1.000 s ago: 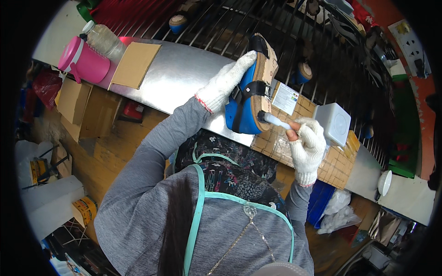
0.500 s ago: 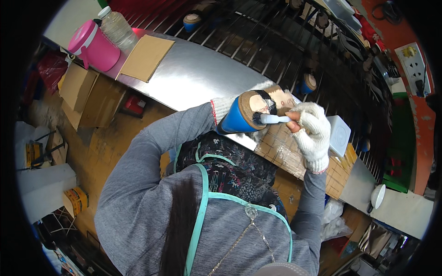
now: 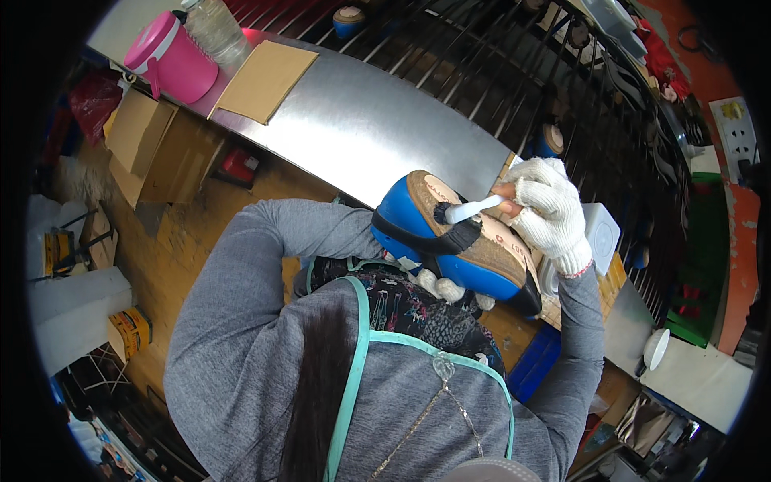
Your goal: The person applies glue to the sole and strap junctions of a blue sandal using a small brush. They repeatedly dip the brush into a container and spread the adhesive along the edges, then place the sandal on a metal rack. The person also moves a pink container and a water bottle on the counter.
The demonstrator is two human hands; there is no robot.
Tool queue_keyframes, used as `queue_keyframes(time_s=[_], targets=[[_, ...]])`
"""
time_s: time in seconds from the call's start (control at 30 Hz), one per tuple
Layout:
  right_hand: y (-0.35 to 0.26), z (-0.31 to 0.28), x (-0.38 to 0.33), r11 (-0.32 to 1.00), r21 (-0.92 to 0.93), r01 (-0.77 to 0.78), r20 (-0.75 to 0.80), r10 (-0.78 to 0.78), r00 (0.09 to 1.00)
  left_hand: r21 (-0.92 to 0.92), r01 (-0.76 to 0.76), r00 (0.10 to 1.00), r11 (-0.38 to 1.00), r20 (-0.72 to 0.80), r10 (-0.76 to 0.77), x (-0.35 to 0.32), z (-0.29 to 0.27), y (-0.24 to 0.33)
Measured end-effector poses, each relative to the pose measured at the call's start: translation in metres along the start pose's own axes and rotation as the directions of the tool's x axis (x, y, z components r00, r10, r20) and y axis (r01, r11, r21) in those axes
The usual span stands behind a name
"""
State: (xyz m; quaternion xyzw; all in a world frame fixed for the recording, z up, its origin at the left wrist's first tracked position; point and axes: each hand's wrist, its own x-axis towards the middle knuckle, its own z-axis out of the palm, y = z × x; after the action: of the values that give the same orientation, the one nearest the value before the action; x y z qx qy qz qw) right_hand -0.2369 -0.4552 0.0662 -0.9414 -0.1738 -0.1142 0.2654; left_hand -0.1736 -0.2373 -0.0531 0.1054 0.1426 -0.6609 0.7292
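Note:
A blue shoe with a black strap (image 3: 482,271) is turned bottom up in front of me, its tan underside facing upward and running from upper left to lower right. My left hand (image 3: 439,286), in a white knitted glove, grips it from below; only some fingertips show past its near side. My right hand (image 3: 552,210), gloved with bare fingertips, pinches a white-handled brush (image 3: 474,209). The brush's dark bristles touch the underside near the strap's edge.
A metal rack (image 3: 474,72) with more blue shoes (image 3: 549,140) lies beyond the metal worktop (image 3: 361,112). On the worktop are a cardboard sheet (image 3: 267,82), a pink jug (image 3: 173,60) and a clear bottle (image 3: 215,34). A white container (image 3: 601,237) stands beside my right hand.
My left hand has turned the shoe from nearly end-on to lengthwise, bringing more of its underside into view. My right hand has shifted slightly right, with the brush still on the shoe.

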Motion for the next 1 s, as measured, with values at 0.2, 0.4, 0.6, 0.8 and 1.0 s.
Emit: queue_keyframes(time_s=[0.2, 0.4, 0.6, 0.8, 1.0], targets=[[0.001, -0.004, -0.007, 1.000, -0.012, 0.001, 0.021, -0.001, 1.000, 0.058, -0.001, 0.999, 0.998, -0.038, 0.003, 0.007, -0.003, -0.003], [0.007, -0.010, -0.012, 0.999, -0.017, 0.031, 0.031, -0.031, 0.999, 0.048, 0.180, 0.972, 0.983, 0.146, -0.185, 0.018, 0.007, -0.006], [0.025, -0.028, -0.002, 0.883, 0.439, -0.168, 0.287, 0.040, 0.957, 0.216, 0.657, 0.447, 0.723, 0.661, -0.603, 0.056, 0.010, -0.008], [-0.009, -0.052, -0.029, 0.952, 0.025, -0.304, -0.140, 0.305, 0.942, 0.274, 0.662, 0.312, 0.697, 0.745, -0.589, 0.086, 0.029, 0.003], [-0.069, -0.001, -0.054, 0.936, -0.143, -0.322, -0.329, 0.262, 0.907, 0.356, -0.272, 0.937, 0.894, 0.310, 0.162, 0.094, 0.027, 0.072]])
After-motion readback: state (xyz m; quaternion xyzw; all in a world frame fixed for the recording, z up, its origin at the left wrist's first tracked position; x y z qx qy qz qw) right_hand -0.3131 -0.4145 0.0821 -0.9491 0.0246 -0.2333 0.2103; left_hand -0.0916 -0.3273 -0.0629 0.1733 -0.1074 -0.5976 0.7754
